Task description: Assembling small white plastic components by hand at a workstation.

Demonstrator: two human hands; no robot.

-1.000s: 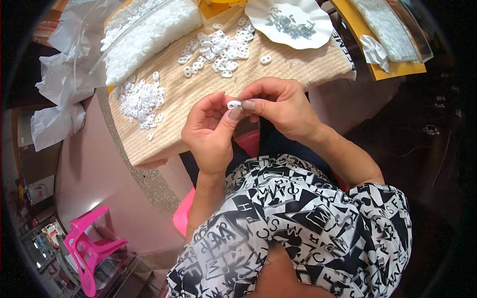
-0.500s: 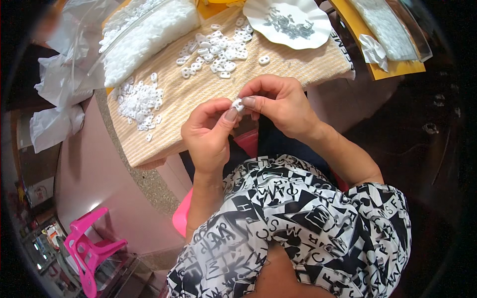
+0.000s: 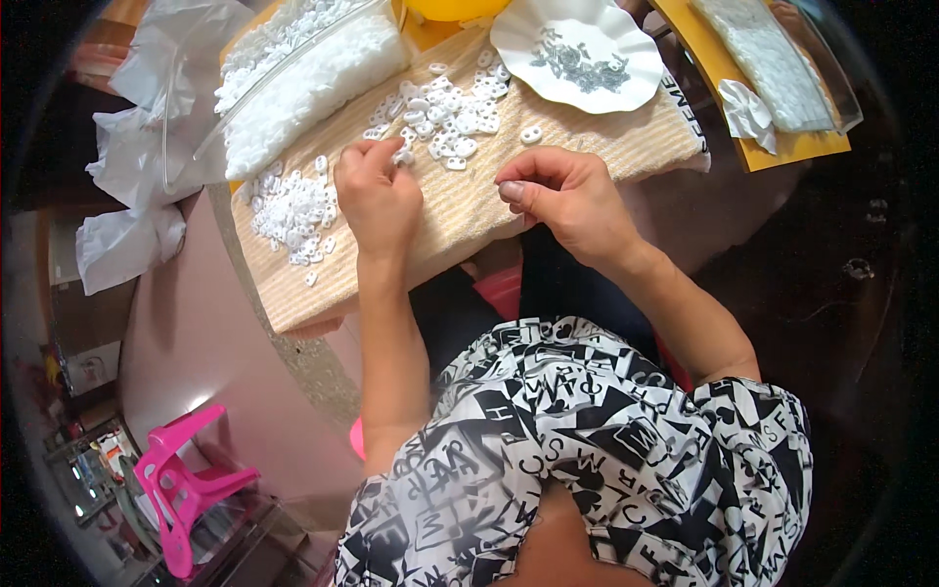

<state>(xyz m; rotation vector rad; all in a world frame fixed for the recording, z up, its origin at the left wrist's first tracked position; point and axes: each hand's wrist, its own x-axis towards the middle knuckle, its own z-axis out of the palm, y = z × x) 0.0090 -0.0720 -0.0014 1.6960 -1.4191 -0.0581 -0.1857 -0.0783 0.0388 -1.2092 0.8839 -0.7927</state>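
Though partly hidden, left fingers (image 3: 378,157) at white pieces (image 3: 448,117), grip unclear; right fingers (image 3: 536,163) narrow, contents indiscernible.

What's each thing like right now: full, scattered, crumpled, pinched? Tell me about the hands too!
Left hand: fingers curled, at the middle white pile; grip unclear
Right hand: thumb and finger pinched; contents unclear
Middle white pile: scattered loosely
Left white pile: scattered loosely
White plate: holding grey pieces
Left bag: well filled
White scrap: crumpled
Cloth: spread out, wrinkled
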